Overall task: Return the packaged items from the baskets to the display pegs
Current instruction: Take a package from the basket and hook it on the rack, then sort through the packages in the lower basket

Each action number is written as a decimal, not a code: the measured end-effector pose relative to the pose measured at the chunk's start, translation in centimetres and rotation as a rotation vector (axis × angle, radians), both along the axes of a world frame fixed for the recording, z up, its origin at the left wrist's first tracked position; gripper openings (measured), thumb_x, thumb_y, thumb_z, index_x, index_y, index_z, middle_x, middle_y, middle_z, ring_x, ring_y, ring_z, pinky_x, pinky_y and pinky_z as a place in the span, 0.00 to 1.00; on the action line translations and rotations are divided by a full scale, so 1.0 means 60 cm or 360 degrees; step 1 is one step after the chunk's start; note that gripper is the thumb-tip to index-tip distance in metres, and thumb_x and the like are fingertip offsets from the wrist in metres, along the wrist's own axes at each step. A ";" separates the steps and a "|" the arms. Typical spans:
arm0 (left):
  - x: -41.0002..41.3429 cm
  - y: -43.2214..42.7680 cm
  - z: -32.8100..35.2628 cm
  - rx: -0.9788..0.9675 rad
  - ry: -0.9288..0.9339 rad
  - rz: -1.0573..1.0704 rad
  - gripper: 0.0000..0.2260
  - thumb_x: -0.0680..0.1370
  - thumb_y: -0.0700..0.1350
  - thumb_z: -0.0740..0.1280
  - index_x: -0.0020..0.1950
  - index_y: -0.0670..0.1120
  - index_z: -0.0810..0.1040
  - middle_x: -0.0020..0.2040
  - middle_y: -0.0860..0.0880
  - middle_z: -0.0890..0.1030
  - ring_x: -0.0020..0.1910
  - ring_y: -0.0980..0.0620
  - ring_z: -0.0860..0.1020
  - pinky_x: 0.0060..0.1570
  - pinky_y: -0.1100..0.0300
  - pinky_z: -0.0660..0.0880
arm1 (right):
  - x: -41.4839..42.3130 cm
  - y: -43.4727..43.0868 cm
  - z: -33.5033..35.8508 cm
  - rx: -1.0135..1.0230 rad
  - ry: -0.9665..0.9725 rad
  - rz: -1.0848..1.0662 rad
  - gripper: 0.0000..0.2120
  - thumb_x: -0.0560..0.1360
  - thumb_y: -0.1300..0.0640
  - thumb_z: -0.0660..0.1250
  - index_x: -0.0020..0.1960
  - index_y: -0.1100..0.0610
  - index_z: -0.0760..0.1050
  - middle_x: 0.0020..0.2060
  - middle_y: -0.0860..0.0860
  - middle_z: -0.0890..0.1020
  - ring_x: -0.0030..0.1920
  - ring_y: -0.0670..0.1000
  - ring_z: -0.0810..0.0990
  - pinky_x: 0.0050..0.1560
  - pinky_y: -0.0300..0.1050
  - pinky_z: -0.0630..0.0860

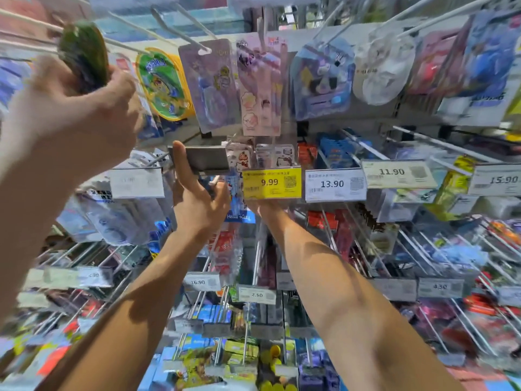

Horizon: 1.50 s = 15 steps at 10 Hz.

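Your left hand (pixel 197 193) stands thumb-up against the end of a grey label plate (pixel 203 160) with its fingers curled beneath, seemingly pinching it, probably to hold it off the peg tip. Your right hand (pixel 263 206) reaches behind the stiff yellow price label (pixel 271 182); whether it grips anything cannot be told. Between the two hands hangs the cartoon pack (pixel 238 193), a flat, glossy card in clear film, just beside your left fingers. Above, thin white wire pegs (pixel 180 32) carry similar slick blister cards.
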<state>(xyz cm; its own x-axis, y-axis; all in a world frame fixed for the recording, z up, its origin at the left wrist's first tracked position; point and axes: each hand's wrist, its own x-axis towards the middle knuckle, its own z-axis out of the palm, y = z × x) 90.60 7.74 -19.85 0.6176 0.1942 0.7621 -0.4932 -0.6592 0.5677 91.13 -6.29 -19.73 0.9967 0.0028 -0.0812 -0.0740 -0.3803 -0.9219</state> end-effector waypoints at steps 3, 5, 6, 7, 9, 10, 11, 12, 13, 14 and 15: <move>-0.029 0.014 0.000 0.0069 0.0159 -0.0089 0.47 0.73 0.44 0.62 0.77 0.63 0.31 0.43 0.47 0.82 0.32 0.45 0.77 0.34 0.55 0.71 | -0.004 -0.006 -0.013 -0.0478 0.0006 -0.0162 0.17 0.83 0.51 0.59 0.65 0.60 0.75 0.65 0.56 0.78 0.62 0.57 0.77 0.64 0.47 0.73; -0.085 0.015 -0.046 0.0258 -0.0129 -0.0191 0.25 0.76 0.46 0.63 0.74 0.45 0.66 0.54 0.41 0.78 0.47 0.41 0.78 0.42 0.50 0.77 | -0.079 -0.033 -0.013 -0.0519 -0.0034 -0.0208 0.18 0.79 0.55 0.66 0.67 0.62 0.75 0.63 0.61 0.79 0.59 0.58 0.78 0.61 0.49 0.73; -0.118 0.006 -0.081 0.0373 -0.0095 -0.0224 0.15 0.77 0.40 0.65 0.63 0.43 0.73 0.49 0.40 0.78 0.45 0.39 0.78 0.43 0.48 0.76 | -0.137 -0.062 -0.028 -0.0475 0.0026 -0.0207 0.16 0.77 0.57 0.67 0.64 0.62 0.76 0.54 0.57 0.81 0.47 0.53 0.74 0.52 0.44 0.77; -0.163 -0.015 -0.102 0.0512 0.0170 -0.0276 0.12 0.73 0.41 0.62 0.54 0.41 0.78 0.49 0.41 0.78 0.46 0.38 0.78 0.42 0.47 0.76 | -0.202 -0.096 -0.048 -0.0620 0.0110 -0.0251 0.10 0.79 0.60 0.63 0.60 0.59 0.75 0.46 0.51 0.77 0.45 0.52 0.75 0.42 0.37 0.73; -0.255 -0.110 -0.117 0.0757 0.0432 -0.0590 0.13 0.71 0.41 0.68 0.54 0.40 0.78 0.47 0.42 0.75 0.45 0.40 0.76 0.45 0.49 0.75 | -0.317 -0.198 -0.077 -0.2099 -0.0094 0.0077 0.09 0.81 0.58 0.63 0.44 0.59 0.77 0.38 0.53 0.77 0.37 0.50 0.72 0.37 0.42 0.72; -0.294 -0.191 -0.103 0.0919 0.0600 -0.0720 0.16 0.73 0.42 0.70 0.61 0.40 0.78 0.54 0.40 0.77 0.53 0.38 0.77 0.51 0.48 0.74 | -0.403 -0.269 -0.080 -0.0316 0.0026 -0.0615 0.17 0.79 0.59 0.66 0.33 0.52 0.67 0.29 0.50 0.68 0.30 0.49 0.67 0.31 0.42 0.64; -0.351 -0.301 -0.097 0.0875 0.0678 -0.0938 0.14 0.74 0.41 0.68 0.59 0.39 0.79 0.53 0.38 0.80 0.53 0.37 0.79 0.52 0.49 0.75 | -0.504 -0.333 -0.074 -0.0388 0.0046 -0.0687 0.09 0.74 0.61 0.68 0.36 0.60 0.75 0.30 0.56 0.74 0.34 0.53 0.74 0.35 0.45 0.68; -0.430 -0.430 -0.092 0.0986 0.0770 -0.1191 0.10 0.76 0.40 0.69 0.57 0.42 0.78 0.49 0.43 0.78 0.50 0.40 0.79 0.47 0.54 0.73 | -0.616 -0.422 -0.067 -0.0542 0.0070 -0.0780 0.10 0.68 0.53 0.67 0.32 0.58 0.73 0.26 0.52 0.76 0.30 0.54 0.74 0.32 0.43 0.68; -0.530 -0.557 -0.089 0.1102 0.0839 -0.1500 0.08 0.77 0.47 0.67 0.53 0.44 0.76 0.44 0.45 0.77 0.46 0.44 0.76 0.44 0.57 0.68 | -0.738 -0.536 -0.090 -0.0599 0.0114 -0.1051 0.10 0.70 0.51 0.69 0.35 0.57 0.75 0.30 0.53 0.78 0.34 0.53 0.76 0.38 0.46 0.70; -0.633 -0.691 -0.117 0.1245 0.0887 -0.1753 0.19 0.72 0.52 0.65 0.56 0.41 0.79 0.52 0.40 0.82 0.53 0.39 0.79 0.54 0.49 0.75 | -0.883 -0.657 -0.127 -0.0591 0.0290 -0.1271 0.08 0.73 0.57 0.70 0.41 0.62 0.78 0.35 0.56 0.80 0.37 0.54 0.77 0.40 0.45 0.73; -0.742 -0.793 -0.134 0.1353 0.0927 -0.1948 0.19 0.72 0.50 0.67 0.58 0.40 0.78 0.54 0.42 0.81 0.53 0.42 0.79 0.52 0.53 0.74 | -1.022 -0.746 -0.154 -0.0590 0.0344 -0.1471 0.04 0.73 0.59 0.69 0.44 0.60 0.81 0.39 0.56 0.82 0.42 0.54 0.78 0.37 0.44 0.73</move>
<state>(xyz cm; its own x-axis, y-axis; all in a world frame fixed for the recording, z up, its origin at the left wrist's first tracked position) 46.10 -39.85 -27.89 0.3070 -0.9517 0.0015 -0.7951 -0.2556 0.5500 29.80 -51.05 -28.95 0.5598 -0.8227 -0.0992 -0.6347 -0.3487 -0.6896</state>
